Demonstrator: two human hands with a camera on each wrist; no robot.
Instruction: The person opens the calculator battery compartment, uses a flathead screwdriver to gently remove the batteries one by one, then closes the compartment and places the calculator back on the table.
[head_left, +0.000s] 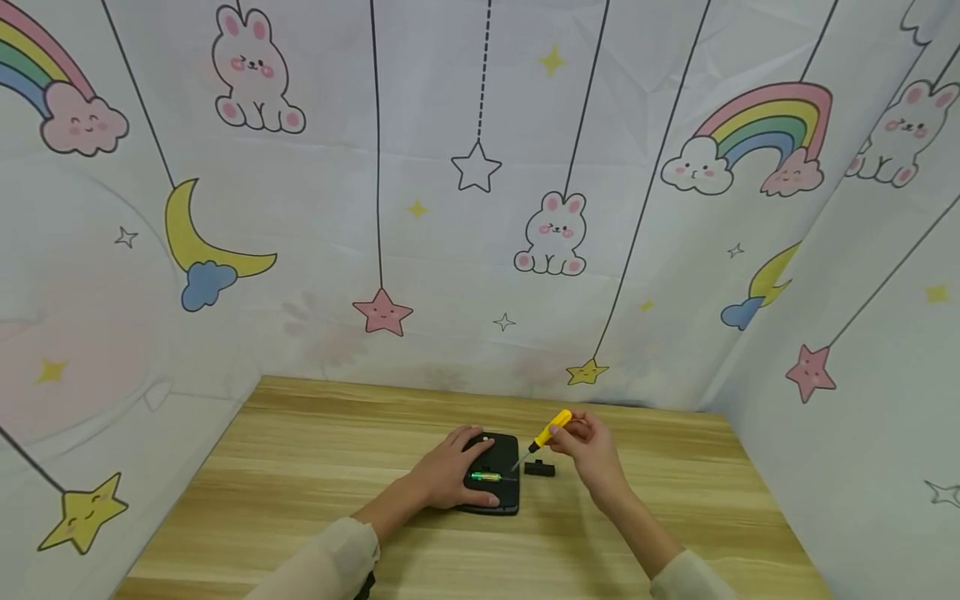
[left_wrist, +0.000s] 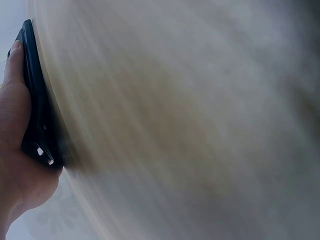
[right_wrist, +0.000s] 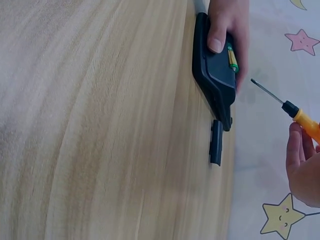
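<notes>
Screwdriver [head_left: 553, 428] sat pinched in the right hand [head_left: 596, 461] on my feed, tip near the green battery [head_left: 486, 477]; I saw the left hand [head_left: 448, 473], fingers spread, pressing the black device [head_left: 506, 452].

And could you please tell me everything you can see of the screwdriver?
The screwdriver has a yellow, plastic-looking handle, a black collar and a thin, metal-looking shaft. The right hand holds it by the handle, slanted, tip down and leftward, above the black device. The tip looks clear of the device, its shape too small to tell.
</notes>
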